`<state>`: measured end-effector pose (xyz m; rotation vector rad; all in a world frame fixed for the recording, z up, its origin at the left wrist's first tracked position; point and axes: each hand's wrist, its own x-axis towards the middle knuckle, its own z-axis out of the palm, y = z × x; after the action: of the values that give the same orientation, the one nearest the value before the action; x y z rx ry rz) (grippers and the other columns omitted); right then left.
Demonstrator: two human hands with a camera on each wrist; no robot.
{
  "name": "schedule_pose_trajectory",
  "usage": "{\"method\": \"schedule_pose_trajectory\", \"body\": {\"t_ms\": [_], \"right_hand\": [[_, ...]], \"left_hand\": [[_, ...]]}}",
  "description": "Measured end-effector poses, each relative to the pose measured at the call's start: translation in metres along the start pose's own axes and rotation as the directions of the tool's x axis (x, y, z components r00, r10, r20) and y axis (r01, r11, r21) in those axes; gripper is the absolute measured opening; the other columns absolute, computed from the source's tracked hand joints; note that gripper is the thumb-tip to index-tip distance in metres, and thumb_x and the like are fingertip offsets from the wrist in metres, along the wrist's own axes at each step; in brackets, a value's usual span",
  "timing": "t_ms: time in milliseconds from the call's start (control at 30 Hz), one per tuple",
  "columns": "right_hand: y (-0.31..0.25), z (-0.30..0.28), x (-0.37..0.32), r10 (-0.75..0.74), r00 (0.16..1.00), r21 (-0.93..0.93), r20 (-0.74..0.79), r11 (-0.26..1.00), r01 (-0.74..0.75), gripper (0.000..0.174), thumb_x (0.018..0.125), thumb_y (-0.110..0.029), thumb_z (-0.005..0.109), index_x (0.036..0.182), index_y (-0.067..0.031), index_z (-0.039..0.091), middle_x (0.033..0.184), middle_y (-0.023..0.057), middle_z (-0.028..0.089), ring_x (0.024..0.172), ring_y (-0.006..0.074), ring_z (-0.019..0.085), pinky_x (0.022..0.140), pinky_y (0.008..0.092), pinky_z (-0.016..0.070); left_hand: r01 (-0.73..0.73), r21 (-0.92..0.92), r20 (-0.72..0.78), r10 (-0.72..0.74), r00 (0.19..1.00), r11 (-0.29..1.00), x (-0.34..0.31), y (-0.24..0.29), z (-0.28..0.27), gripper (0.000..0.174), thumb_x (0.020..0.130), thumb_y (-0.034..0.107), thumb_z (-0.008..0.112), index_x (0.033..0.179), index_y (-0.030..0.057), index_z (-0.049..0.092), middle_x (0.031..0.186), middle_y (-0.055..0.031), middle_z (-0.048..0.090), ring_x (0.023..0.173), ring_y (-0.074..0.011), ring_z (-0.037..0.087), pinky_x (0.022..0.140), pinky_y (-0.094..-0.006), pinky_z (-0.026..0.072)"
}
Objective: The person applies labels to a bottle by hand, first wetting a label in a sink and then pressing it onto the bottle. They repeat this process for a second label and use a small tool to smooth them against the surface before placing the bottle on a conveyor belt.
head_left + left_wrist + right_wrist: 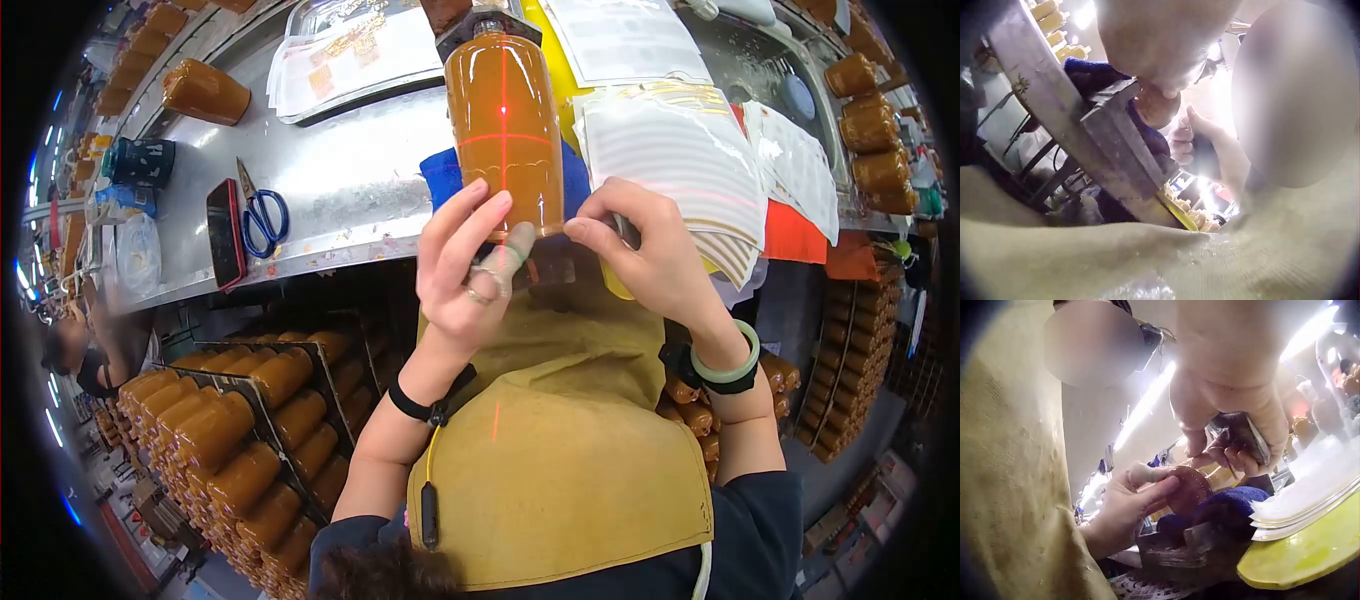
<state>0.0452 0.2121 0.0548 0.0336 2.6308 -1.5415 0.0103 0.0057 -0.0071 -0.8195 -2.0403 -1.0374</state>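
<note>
Finding left hand [468, 265] laid with fingers extended against the amber bottle [505, 85], resting on blue cloth [438, 182] at the bench [350, 170] edge, crossed by red laser lines [504, 112]. Noting right hand [652, 245] curled round a dark object [1242, 434] alongside. Risking misalignment from uneven finger pressure, or scratches from stray object contact.

Your left hand [1116, 509] grips the bottle [1190, 490], thumb against its end. Your right hand [1229, 400] holds what may be a dark tool [1244, 432]. Blue cloth [1232, 502] lies beside white sheets [1310, 481] over a yellow board [1297, 556].
</note>
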Motion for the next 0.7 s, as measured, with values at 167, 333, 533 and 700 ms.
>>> {"method": "schedule_pose_trajectory", "body": {"t_ms": [167, 333, 533, 700], "right_hand": [[0.0, 0.002, 0.0, -0.069, 0.998, 0.004, -0.013, 0.998, 0.069, 0.019, 0.09, -0.017, 0.074, 0.091, 0.0017, 0.071, 0.086, 0.0158, 0.069, 0.079, 0.0301, 0.066, 0.074, 0.0381, 0.0517], [0.0, 0.001, 0.001, -0.05, 0.999, -0.004, -0.009, 0.999, 0.05, 0.02, 0.09, -0.018, 0.074, 0.091, 0.002, 0.071, 0.086, 0.0157, 0.07, 0.079, 0.0303, 0.066, 0.074, 0.0381, 0.0519], [0.005, 0.0, 0.002, -0.029, 0.999, 0.011, -0.015, 1.0, 0.029, 0.02, 0.09, -0.018, 0.074, 0.09, 0.0022, 0.071, 0.085, 0.0155, 0.07, 0.077, 0.0298, 0.067, 0.074, 0.0379, 0.0519], [-0.001, 0.001, 0.001, -0.044, 0.999, 0.023, -0.03, 0.999, 0.045, 0.02, 0.09, -0.018, 0.074, 0.089, 0.0021, 0.071, 0.085, 0.0157, 0.07, 0.077, 0.03, 0.067, 0.073, 0.0377, 0.0519]], "left_hand": [[0.3, -0.345, -0.01, -0.323, 0.946, 0.889, -0.019, -0.002, 0.004, 0.049, 0.084, -0.014, 0.075, 0.13, -0.0095, 0.06, 0.125, -0.0232, 0.067, 0.112, -0.0359, 0.07, 0.094, -0.0407, 0.0623], [0.168, -0.152, -0.113, -0.186, 0.976, 0.974, -0.023, -0.002, 0.005, 0.042, 0.084, -0.009, 0.079, 0.123, -0.0021, 0.065, 0.128, -0.0207, 0.066, 0.113, -0.0373, 0.068, 0.096, -0.0422, 0.0606], [-0.11, 0.014, 0.054, 0.109, 0.993, 0.994, 0.002, 0.002, 0.0, 0.028, 0.088, 0.003, 0.08, 0.112, 0.0038, 0.067, 0.116, -0.0155, 0.07, 0.113, -0.0387, 0.067, 0.091, -0.0442, 0.0607], [0.216, -0.268, -0.058, -0.24, 0.969, 0.939, -0.02, -0.004, 0.006, 0.036, 0.083, -0.013, 0.077, 0.116, -0.0076, 0.064, 0.117, -0.0192, 0.07, 0.11, -0.0369, 0.07, 0.087, -0.0414, 0.0623]]}}
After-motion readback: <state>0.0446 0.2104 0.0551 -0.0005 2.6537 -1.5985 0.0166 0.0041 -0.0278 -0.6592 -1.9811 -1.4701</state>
